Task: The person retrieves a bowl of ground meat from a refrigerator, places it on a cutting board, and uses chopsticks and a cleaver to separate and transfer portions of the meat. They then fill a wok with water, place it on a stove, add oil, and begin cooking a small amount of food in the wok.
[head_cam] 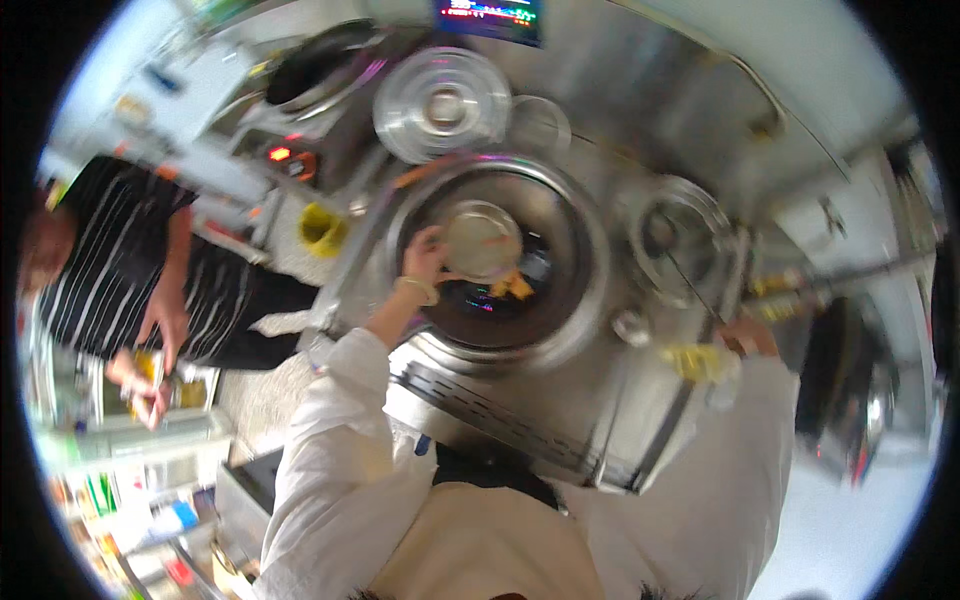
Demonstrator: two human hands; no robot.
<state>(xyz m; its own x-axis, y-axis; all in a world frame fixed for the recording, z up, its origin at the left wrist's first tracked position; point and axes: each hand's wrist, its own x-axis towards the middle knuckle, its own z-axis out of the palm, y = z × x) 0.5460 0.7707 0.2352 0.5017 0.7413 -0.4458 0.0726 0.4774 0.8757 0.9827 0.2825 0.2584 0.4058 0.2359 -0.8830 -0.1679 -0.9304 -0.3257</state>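
Observation:
My left hand (426,259) grips the side of a round, shallow bowl (484,241) above a large wok (551,319). The bowl's contents are too blurred to name. Just below it, orange food pieces (512,286) lie in the dark wok, which sits in a broad metal ring (596,259) on a steel cooking range (517,405). Over at the right, my right hand (750,337) is closed around the end of a thin long handle, probably a ladle's (691,283). Its far end reaches into a round metal basin (643,262).
A round metal lid-like piece (420,124) stands behind the wok. A yellow cloth-like item (694,362) lies by my right hand. At left, a person in a striped apron (112,247) stands near a yellow bin (321,229). A dark wok (832,375) is at far right.

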